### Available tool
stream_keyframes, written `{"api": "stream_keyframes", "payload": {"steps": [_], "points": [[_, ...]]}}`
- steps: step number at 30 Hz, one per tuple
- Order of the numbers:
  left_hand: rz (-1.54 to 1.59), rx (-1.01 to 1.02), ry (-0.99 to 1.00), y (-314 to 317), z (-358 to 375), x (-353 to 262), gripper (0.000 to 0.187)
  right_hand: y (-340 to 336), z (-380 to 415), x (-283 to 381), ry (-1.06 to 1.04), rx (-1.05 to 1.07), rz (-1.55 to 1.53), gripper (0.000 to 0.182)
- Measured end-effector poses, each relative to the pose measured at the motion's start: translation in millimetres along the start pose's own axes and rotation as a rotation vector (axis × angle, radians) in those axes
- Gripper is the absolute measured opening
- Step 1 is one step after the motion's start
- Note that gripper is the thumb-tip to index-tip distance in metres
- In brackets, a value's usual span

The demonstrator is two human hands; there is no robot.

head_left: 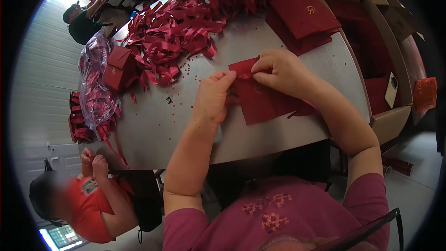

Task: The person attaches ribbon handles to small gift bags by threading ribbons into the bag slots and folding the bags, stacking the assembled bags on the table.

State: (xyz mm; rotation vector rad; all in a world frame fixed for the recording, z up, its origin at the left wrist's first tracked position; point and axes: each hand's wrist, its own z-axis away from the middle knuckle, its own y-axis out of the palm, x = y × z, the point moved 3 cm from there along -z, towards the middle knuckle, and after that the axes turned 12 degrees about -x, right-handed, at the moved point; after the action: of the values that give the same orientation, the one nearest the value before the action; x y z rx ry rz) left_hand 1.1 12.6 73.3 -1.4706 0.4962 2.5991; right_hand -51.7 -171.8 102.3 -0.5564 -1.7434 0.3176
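One dark red bag [265, 104] is held over the near side of the grey table [148, 148], between the two hands. The left hand [213, 95] pinches it near its upper left corner; the right hand [281, 72] has thumb and forefinger pressed together at a red ribbon [244, 75] (whether they grip it cannot be told). Beyond lie a stack of folded bags [304, 21] and a heap of loose ribbons [172, 37]. At right stands an open carton [389, 124]; at left, a person in orange [93, 209].
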Motion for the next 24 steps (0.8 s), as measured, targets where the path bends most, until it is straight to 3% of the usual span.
{"api": "stream_keyframes", "payload": {"steps": [2, 6, 9, 11, 12, 14, 18, 20, 24], "points": [[-0.096, -0.036, 0.116, 2, -1, 0, 0.020, -8, 4, 22, -0.263, -0.145, 0.298, 0.018], [-0.201, -0.057, 0.219, 6, -2, 2, 0.021, 9, 2, 22, -0.374, -0.212, 0.357, 0.016], [-0.213, -0.035, 0.240, 9, 1, 0, 0.022, 15, 1, 13, -0.274, -0.204, 0.291, 0.016], [0.087, -0.049, 0.104, 14, 8, -6, 0.019, 12, -1, 12, -0.177, -0.214, 0.230, 0.014], [0.087, -0.050, 0.103, 11, 6, -4, 0.019, 7, -3, 14, -0.177, -0.213, 0.229, 0.014], [0.051, -0.035, 0.079, 3, -1, 0, 0.016, -4, -4, 14, 0.025, -0.232, 0.031, 0.012], [0.073, -0.037, 0.073, 2, -3, -2, 0.013, -1, -4, 4, 0.031, -0.231, -0.172, 0.008], [0.244, -0.004, 0.013, 3, -3, -2, 0.015, 2, -3, 4, 0.182, -0.127, -0.393, 0.006], [0.268, 0.073, -0.024, 4, 1, -4, 0.019, 6, -1, 1, 0.423, -0.089, -0.623, 0.006]]}}
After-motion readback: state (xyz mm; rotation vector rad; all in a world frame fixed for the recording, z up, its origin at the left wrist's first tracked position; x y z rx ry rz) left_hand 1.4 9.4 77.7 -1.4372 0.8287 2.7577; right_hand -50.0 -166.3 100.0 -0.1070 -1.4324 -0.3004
